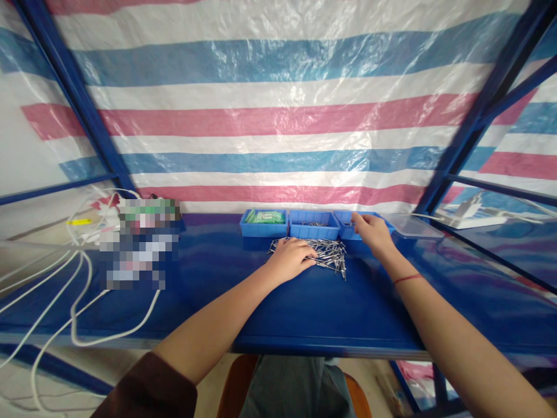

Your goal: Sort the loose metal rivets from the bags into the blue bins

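Note:
A loose pile of thin silver metal pins that look like pop rivets (328,253) lies on the blue table. My left hand (289,258) rests on the left part of this pile, its fingers apart and curved over the pins. Over the right blue bin (348,232) is my right hand (372,229), with thumb and fingers closed together; whatever they may hold is too small to make out. The middle blue bin (314,230) has some similar metal pins in it. Part of the right bin's inside is hidden behind my right hand.
A left blue bin (263,228) holds green packets. At the back right lies a clear plastic lid (413,225), with a white power strip (472,216) beyond it. White cables (82,290) and blurred-out items crowd the left side. Blue metal posts frame the table (209,290).

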Tool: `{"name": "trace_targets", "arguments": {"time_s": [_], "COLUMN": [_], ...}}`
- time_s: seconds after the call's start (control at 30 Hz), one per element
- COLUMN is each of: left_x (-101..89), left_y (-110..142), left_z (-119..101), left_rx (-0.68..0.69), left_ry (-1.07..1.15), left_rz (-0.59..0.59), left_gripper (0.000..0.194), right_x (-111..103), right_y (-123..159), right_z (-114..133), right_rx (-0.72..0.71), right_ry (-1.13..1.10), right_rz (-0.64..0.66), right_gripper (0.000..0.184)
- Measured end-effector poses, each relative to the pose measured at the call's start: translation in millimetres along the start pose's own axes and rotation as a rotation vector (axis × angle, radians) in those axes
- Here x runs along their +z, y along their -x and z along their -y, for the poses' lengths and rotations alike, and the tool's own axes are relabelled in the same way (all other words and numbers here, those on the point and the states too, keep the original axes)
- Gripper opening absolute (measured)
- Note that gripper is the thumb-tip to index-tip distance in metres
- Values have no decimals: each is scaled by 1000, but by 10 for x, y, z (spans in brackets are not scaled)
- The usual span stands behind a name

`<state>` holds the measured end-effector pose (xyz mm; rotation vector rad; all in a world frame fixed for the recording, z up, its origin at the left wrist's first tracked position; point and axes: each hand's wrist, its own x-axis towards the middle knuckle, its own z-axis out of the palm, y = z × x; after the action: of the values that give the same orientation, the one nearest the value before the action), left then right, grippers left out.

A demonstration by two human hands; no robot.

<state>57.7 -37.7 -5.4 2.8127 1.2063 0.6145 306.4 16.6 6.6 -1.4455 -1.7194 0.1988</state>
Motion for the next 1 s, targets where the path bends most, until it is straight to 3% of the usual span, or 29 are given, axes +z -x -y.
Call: {"name": "trace_targets", "arguments": {"time_s": [0.1, 0.3, 0.6, 0.73, 0.87, 1.0], "left_x": [-13, 7, -11, -30, -7, 38], "left_y": [2, 5, 18, -3, -57, -96], "left_z": [-23, -26, -40, -55, 6, 62], "left_rx": [3, 7, 31, -30, -110, -147], "left_ry": [-13, -43, -35, 59, 295, 474], "left_rz": [9, 9, -25, -124, -250, -290], "left_gripper": [18, 18, 16, 18, 19, 20], "right_x": [23, 53, 73, 86, 103, 129], "right_y": [63, 167, 224, 234, 283, 331], "right_z": [217, 480, 577, 591, 672, 762], "right_rx": [141, 33, -80, -144, -189, -164], "right_ry": [78, 88, 107, -59, -337, -465], "right_rz": [-88, 8, 98, 279, 468, 475], "right_gripper": [35, 32, 29, 22, 25, 26]}}
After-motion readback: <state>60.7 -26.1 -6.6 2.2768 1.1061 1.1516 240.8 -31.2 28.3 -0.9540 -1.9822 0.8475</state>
